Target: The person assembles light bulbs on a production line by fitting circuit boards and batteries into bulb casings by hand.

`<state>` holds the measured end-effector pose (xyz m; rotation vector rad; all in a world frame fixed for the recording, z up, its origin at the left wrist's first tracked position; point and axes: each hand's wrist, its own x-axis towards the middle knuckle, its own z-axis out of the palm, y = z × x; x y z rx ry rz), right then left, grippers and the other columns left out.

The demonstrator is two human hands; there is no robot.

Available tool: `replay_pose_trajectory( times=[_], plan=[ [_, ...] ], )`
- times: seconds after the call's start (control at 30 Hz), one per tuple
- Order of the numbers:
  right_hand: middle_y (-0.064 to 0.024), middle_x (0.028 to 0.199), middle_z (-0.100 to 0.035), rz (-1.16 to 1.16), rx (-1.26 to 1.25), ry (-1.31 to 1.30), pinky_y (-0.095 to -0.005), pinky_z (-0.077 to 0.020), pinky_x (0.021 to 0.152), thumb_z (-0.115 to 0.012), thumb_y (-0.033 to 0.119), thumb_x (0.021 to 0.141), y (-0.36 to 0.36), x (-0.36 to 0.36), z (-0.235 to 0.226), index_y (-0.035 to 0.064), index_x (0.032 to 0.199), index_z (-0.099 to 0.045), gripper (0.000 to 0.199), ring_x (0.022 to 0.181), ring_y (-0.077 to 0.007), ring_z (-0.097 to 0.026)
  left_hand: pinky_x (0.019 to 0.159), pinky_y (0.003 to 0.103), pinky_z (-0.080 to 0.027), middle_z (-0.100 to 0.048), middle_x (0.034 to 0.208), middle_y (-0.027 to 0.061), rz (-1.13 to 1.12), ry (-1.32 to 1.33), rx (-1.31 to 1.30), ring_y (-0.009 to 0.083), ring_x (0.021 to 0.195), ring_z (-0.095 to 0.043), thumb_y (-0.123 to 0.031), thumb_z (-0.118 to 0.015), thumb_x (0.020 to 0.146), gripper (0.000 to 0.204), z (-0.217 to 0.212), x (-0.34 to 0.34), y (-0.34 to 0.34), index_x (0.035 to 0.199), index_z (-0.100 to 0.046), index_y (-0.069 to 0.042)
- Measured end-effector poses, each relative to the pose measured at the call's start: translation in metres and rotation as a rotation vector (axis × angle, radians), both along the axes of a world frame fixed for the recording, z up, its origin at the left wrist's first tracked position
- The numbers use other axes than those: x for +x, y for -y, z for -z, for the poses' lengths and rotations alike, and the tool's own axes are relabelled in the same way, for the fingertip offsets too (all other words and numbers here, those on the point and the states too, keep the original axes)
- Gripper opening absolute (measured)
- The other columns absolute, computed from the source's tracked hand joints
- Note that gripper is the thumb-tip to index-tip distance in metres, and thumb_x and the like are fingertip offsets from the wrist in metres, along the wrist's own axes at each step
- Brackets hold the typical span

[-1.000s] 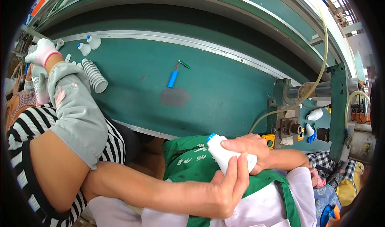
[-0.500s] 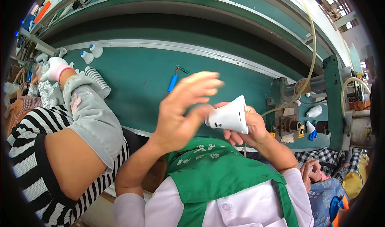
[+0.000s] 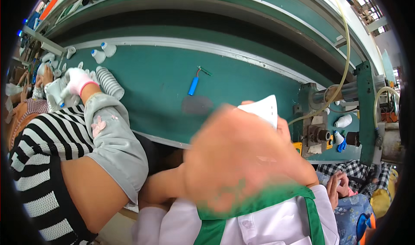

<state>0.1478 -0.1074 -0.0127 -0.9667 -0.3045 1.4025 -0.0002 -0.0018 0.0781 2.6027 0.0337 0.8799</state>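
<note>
My left hand (image 3: 235, 158) is a large motion blur close in front of me, raised over the apron, and its fingers cannot be made out. Behind it, my right hand (image 3: 283, 128) grips a white cone-shaped lamp housing (image 3: 264, 108). Only the wide rim end of that housing shows; my left hand covers its narrow end, so whether the two touch is unclear. Farther off on the green bench lies a blue cylindrical battery (image 3: 193, 86), wired to a small green circuit board (image 3: 205, 71).
At left, a co-worker's gloved hand (image 3: 78, 81) works beside a stack of white cups (image 3: 109, 83). Two white housings (image 3: 109, 49) stand behind. On the right is a green press (image 3: 322, 134) with a hose; white housings (image 3: 343, 121) lie by it.
My left hand has swung from beside the housing's narrow end toward me, growing larger and blurred. My right hand still grips the housing. The co-worker's gloved hand has shifted.
</note>
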Motion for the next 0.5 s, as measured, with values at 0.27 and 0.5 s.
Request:
replay_pose_trajectory(
  times=[0.27, 0.5],
  plan=[
    [-0.0134, 0.072, -0.059, 0.051, 0.014, 0.01, -0.0265, -0.0432, 0.043, -0.028, 0.046, 0.094, -0.007, 0.011, 0.002, -0.0025, 0.125, -0.04, 0.059, 0.038, -0.0117, -0.042, 0.062, 0.027, -0.047, -0.057, 0.085, 0.0075, 0.17, 0.552, -0.496, 0.0195, 0.073, -0.056, -0.006, -0.06, 0.071, 0.021, -0.013, 0.044, 0.046, 0.092, -0.061, -0.006],
    [-0.0137, 0.072, -0.059, 0.098, 0.048, 0.069, -0.0267, -0.0441, 0.044, -0.029, 0.047, 0.094, 0.008, 0.016, 0.002, -0.0024, 0.126, -0.039, 0.06, 0.04, -0.0122, -0.045, 0.062, 0.028, -0.047, -0.058, 0.085, 0.0092, 0.12, 0.299, -0.551, 0.0204, 0.073, -0.056, -0.006, -0.059, 0.072, 0.019, -0.031, 0.024, 0.058, 0.091, -0.061, -0.004]
  ],
)
